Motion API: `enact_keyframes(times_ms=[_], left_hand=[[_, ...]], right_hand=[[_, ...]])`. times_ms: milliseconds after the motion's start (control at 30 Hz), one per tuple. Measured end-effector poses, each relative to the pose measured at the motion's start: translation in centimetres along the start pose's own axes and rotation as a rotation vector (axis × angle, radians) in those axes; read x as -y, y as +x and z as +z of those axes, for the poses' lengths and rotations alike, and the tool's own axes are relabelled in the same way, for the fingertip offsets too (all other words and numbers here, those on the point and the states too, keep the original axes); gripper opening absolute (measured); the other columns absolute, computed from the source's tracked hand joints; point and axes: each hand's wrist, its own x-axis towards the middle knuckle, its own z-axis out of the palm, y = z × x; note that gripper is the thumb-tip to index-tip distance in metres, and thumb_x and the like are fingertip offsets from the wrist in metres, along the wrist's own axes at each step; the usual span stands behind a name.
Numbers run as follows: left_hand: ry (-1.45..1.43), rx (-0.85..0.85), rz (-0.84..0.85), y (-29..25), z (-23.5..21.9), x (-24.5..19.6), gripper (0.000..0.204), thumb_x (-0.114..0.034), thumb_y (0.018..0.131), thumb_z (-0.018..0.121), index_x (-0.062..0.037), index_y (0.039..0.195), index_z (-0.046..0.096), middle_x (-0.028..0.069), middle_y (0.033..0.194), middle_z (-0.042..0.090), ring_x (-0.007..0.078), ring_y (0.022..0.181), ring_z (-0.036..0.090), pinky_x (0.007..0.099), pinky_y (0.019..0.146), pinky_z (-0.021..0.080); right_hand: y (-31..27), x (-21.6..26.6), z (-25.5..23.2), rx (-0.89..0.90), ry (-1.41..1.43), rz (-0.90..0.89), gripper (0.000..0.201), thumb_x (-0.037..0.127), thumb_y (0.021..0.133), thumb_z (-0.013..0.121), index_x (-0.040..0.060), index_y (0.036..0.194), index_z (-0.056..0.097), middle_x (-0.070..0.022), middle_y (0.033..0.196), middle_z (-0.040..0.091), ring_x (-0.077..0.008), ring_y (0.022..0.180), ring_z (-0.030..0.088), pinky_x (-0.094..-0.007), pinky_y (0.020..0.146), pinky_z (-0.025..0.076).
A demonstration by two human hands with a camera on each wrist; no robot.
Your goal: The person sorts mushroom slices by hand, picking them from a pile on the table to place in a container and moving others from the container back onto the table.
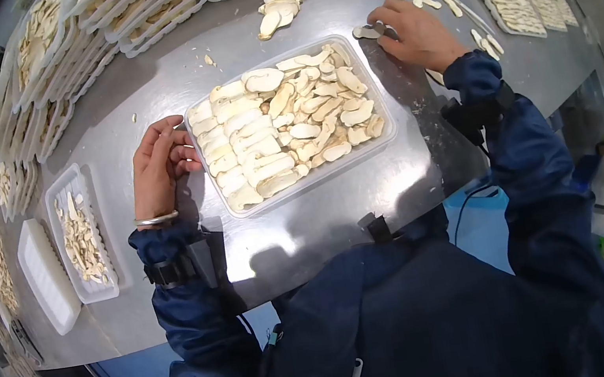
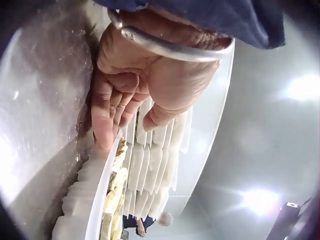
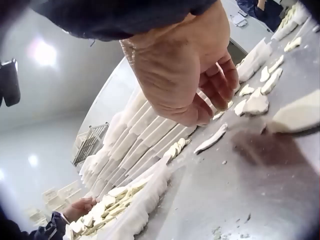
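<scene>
The left hand (image 1: pixel 156 163) rests with loosely curled fingers against the mushroom-slice tray (image 1: pixel 387 136), holding nothing, while the right hand (image 1: pixel 416 32) pinches a mushroom slice (image 1: pixel 365 32) on the steel table (image 1: pixel 143 95).

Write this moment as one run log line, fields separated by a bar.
left hand: rests at tray edge | right hand: reaches loose mushroom slice on table | tray: nearly full of slices

Pale cream mushroom slices (image 1: pixel 283 124) fill the clear plastic rectangular tray (image 1: pixel 387 134) on the dull grey steel table (image 1: pixel 143 95). Both sleeves (image 1: pixel 527 151) are dark navy blue. A silver metal bangle (image 1: pixel 155 220) circles the left wrist.
</scene>
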Motion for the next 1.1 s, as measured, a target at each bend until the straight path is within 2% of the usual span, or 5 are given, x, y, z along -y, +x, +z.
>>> enact_keyframes(times_ms=[333, 467, 567, 667, 1100], left_hand=[[-0.011, 0.003, 0.002, -0.2, 0.1, -0.1, 0.031, -0.022, 0.099, 0.045, 0.0006, 0.119, 0.052, 0.0045, 0.087, 0.058, 0.0090, 0.068, 0.058, 0.0194, 0.058, 0.049], [-0.027, 0.008, 0.009, -0.2, 0.0, 0.1, 0.030, -0.020, 0.098, 0.045, 0.0013, 0.118, 0.052, 0.0053, 0.087, 0.058, 0.0095, 0.068, 0.059, 0.0193, 0.058, 0.050], [-0.037, 0.010, 0.011, -0.1, 0.0, 0.1, 0.030, -0.020, 0.098, 0.046, 0.0010, 0.118, 0.052, 0.0057, 0.087, 0.059, 0.0098, 0.068, 0.060, 0.0193, 0.058, 0.050], [-0.031, 0.003, 0.018, -0.2, 0.0, 0.1, 0.030, -0.020, 0.098, 0.046, 0.0007, 0.118, 0.053, 0.0059, 0.087, 0.059, 0.0099, 0.068, 0.061, 0.0190, 0.058, 0.050], [-0.049, 0.038, 0.033, 0.1, -0.5, 0.6, 0.030, -0.019, 0.098, 0.045, 0.0012, 0.119, 0.052, 0.0071, 0.089, 0.061, 0.0095, 0.069, 0.061, 0.0192, 0.059, 0.052]], right_hand=[[1.3, 1.5, -0.2, -0.046, -0.181, -0.146, 0.013, 0.011, 0.074, 0.057, 0.0006, 0.077, 0.051, -0.0136, 0.081, 0.052, -0.0329, 0.082, 0.053, -0.0418, 0.071, 0.043], [2.5, 7.3, -2.1, -0.092, -0.052, -0.348, 0.016, 0.014, 0.074, 0.061, 0.0029, 0.080, 0.051, -0.0126, 0.082, 0.051, -0.0303, 0.083, 0.053, -0.0398, 0.076, 0.042], [3.6, 11.2, -1.3, -0.079, 0.055, -0.554, 0.019, 0.009, 0.074, 0.061, 0.0031, 0.086, 0.047, -0.0119, 0.085, 0.048, -0.0294, 0.081, 0.052, -0.0391, 0.073, 0.042], [4.6, 13.0, -0.3, -0.016, -0.033, -0.611, 0.019, 0.016, 0.076, 0.062, 0.0021, 0.088, 0.055, -0.0106, 0.088, 0.054, -0.0249, 0.088, 0.056, -0.0356, 0.081, 0.043], [5.3, 13.2, 1.3, 0.068, -0.092, -0.558, 0.021, 0.016, 0.079, 0.060, 0.0010, 0.093, 0.057, -0.0098, 0.090, 0.055, -0.0242, 0.093, 0.056, -0.0363, 0.086, 0.043]])
